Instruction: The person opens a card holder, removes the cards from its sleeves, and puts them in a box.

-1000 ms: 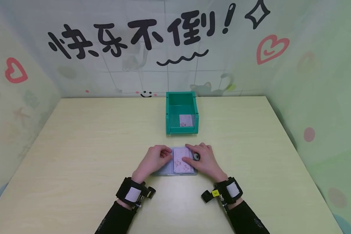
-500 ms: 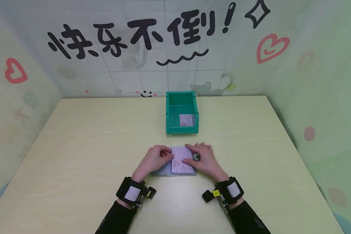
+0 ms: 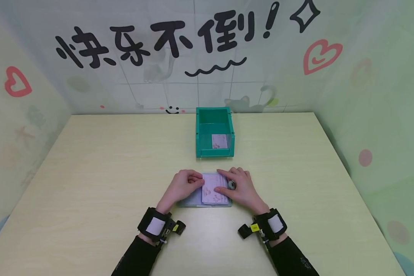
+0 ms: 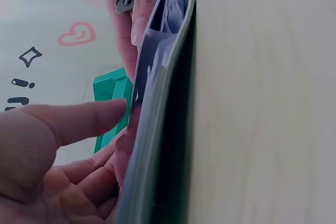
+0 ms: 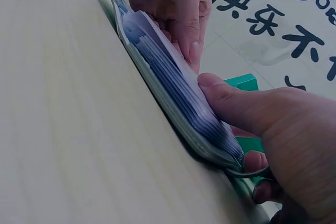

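Observation:
A card holder with a pale blue-grey cover (image 3: 193,200) lies unfolded on the table, its stack of sleeves (image 5: 176,85) fanned at the edge in the right wrist view. On top shows a pink flower-patterned card (image 3: 212,189). My left hand (image 3: 185,186) pinches the left edge of that top leaf, thumb above and fingers beneath; the leaf stands slightly raised in the left wrist view. With its thumb on the top leaf and fingers around the right edge, my right hand (image 3: 242,188) grips the holder. A round metal snap (image 4: 126,1) sits by the right fingers.
Behind the holder stands a green plastic bin (image 3: 215,154). Inside it, near its front right corner, lies a similar pink card (image 3: 219,141). Printed walls (image 3: 362,115) enclose the table (image 3: 100,172) at the back and sides.
The top leaf has shifted slightly left, up to my left fingertips, which now pinch its edge. My right hand has hardly moved.

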### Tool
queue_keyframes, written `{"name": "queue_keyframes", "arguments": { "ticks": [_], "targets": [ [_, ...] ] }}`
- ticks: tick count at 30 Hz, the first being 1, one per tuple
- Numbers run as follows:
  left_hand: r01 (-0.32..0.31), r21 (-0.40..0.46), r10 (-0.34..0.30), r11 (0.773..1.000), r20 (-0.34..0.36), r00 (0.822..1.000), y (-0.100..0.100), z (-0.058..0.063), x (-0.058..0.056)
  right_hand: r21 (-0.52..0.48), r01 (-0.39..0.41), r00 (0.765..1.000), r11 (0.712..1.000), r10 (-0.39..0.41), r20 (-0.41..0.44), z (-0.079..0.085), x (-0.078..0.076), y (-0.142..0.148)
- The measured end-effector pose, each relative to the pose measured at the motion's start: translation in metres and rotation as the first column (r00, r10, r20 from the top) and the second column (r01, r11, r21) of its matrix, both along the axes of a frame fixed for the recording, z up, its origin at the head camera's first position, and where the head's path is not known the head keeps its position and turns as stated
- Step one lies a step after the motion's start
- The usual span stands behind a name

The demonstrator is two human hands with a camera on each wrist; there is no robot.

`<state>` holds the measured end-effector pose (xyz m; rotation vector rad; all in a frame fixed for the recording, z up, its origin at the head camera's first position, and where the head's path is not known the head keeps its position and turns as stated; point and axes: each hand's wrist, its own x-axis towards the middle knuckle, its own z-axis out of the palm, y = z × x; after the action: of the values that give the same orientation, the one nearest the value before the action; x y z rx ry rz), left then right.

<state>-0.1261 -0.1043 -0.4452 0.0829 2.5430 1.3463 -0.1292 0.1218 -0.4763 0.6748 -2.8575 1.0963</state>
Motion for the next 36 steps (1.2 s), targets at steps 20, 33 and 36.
{"name": "queue_keyframes", "arguments": {
  "ticks": [20, 33, 36],
  "targets": [
    [0.01, 0.037, -0.011, 0.999, 0.026, 1.0, -0.0003, -0.0003, -0.0015, 0.014, -0.013, 1.0, 1.0, 0.013, 0.02, 0.0007, -0.0013, 0.0015],
    [0.051, 0.02, -0.052, 0.999, 0.037, 0.998, -0.002, -0.0013, -0.0007, 0.017, -0.015, 0.999, 1.0, 0.014, 0.029, -0.0006, -0.0009, 0.0021],
    [0.065, 0.022, -0.066, 0.998, 0.038, 0.997, -0.004, -0.0016, -0.0015, 0.019, -0.014, 0.999, 1.0, 0.013, 0.037, -0.0001, -0.0007, 0.0014]
  ]
}}
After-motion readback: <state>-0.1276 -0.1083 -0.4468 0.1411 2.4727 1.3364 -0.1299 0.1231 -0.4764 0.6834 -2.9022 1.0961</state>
